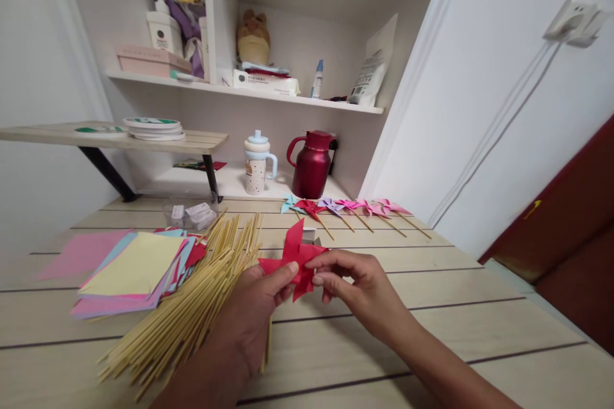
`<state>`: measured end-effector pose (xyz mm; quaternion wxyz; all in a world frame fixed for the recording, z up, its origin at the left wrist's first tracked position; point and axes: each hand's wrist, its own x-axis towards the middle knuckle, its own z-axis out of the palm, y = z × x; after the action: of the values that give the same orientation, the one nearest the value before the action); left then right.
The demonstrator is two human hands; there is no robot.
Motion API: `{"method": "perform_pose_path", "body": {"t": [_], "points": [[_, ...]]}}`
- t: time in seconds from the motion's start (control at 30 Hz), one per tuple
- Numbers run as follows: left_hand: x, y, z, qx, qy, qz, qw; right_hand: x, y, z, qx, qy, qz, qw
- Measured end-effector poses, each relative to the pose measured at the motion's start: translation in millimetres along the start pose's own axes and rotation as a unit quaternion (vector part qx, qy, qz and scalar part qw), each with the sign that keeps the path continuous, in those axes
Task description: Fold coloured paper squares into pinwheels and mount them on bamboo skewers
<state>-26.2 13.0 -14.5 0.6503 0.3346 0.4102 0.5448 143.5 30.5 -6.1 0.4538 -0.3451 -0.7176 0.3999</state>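
Pale wooden planks form the table [432, 326], where both hands pinch a red paper pinwheel [293, 257] just above it: left hand [256, 307] at its lower edge, right hand [355, 281] at its centre, beside bamboo sticks [192, 307] and coloured paper squares [134, 268].

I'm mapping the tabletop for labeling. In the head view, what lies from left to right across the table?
Stack of colored paper squares → pile of wooden sticks → left hand → red paper pinwheel → right hand.
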Motion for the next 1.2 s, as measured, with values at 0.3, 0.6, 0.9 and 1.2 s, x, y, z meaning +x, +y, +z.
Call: {"method": "perform_pose_path", "body": {"t": [0.3,0.6,0.9,1.2], "points": [[-1.1,0.7,-0.2,-0.007,0.016,-0.01,1.0,0.0,1.0,-2.5,-0.073,-0.022,-0.04,0.996],[1.6,1.9,-2.0,-0.016,0.028,-0.012,0.999,0.0,-1.3,-5.1,-0.116,-0.03,-0.074,0.99],[0.0,4.5,1.5,-0.035,0.047,-0.025,0.998,1.4,-0.2,-5.2,-0.158,-0.032,-0.137,0.977],[0.0,3.3,-0.4,-0.04,0.043,-0.032,0.998,1.4,-2.4,-7.5,-0.185,-0.016,-0.135,0.973]]}}
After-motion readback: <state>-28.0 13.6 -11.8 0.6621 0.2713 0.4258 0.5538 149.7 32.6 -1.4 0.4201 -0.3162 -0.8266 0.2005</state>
